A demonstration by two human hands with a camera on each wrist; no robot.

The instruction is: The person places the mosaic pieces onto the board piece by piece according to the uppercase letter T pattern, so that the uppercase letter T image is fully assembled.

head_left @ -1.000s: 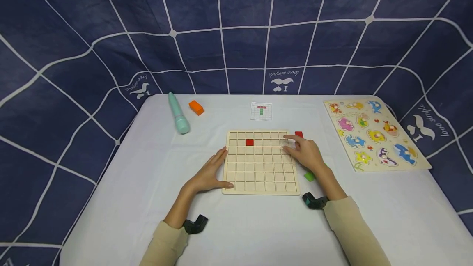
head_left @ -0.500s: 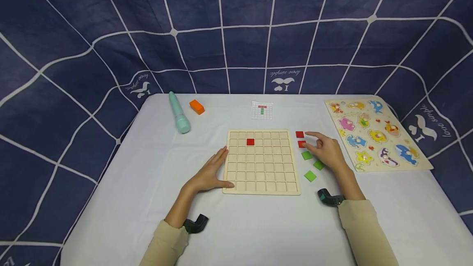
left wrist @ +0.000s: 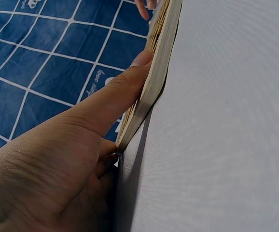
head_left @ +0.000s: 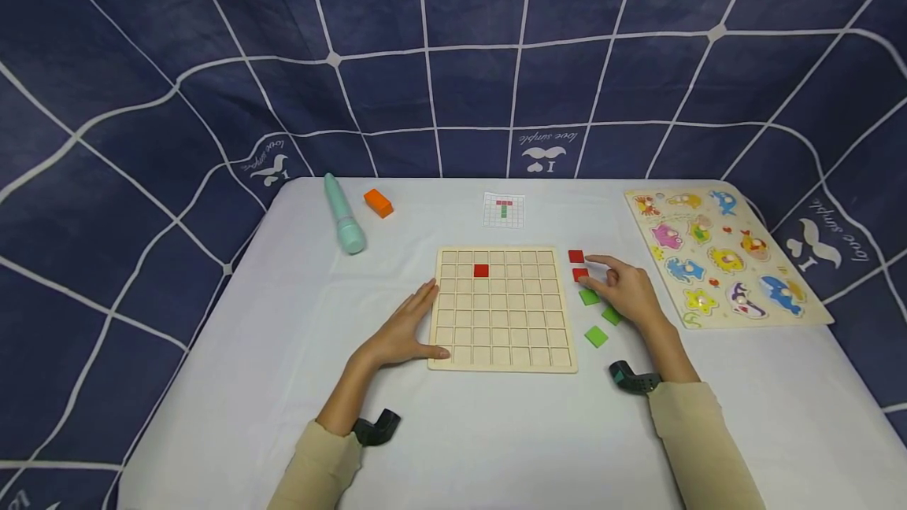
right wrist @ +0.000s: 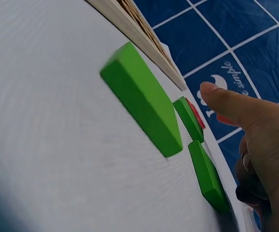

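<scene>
My left hand (head_left: 398,334) rests along the left edge of a pale wooden grid board (head_left: 499,301), fingers spread straight, thumb laid on its near left corner. One red square tile (head_left: 481,271) sits in a cell of the board's second row. To the right of the board, my right hand (head_left: 629,293) hovers with thumb and index finger apart. The index fingertip is beside the farther red tile (head_left: 576,256); the thumb partly covers the nearer red tile (head_left: 579,274), contact unclear. Green tiles (head_left: 596,336) lie loose nearby; three green blocks (right wrist: 146,104) show in the right wrist view.
A small printed card (head_left: 504,211) with a red and green T pattern lies behind the board. At the back left are a mint-green tapered object (head_left: 344,215) and an orange block (head_left: 379,203). An animal knob puzzle (head_left: 723,258) stands on the right.
My right hand has moved from the board's right edge rightward to the loose red tiles, uncovering the green ones, and then stayed there. My left hand has kept its place.
</scene>
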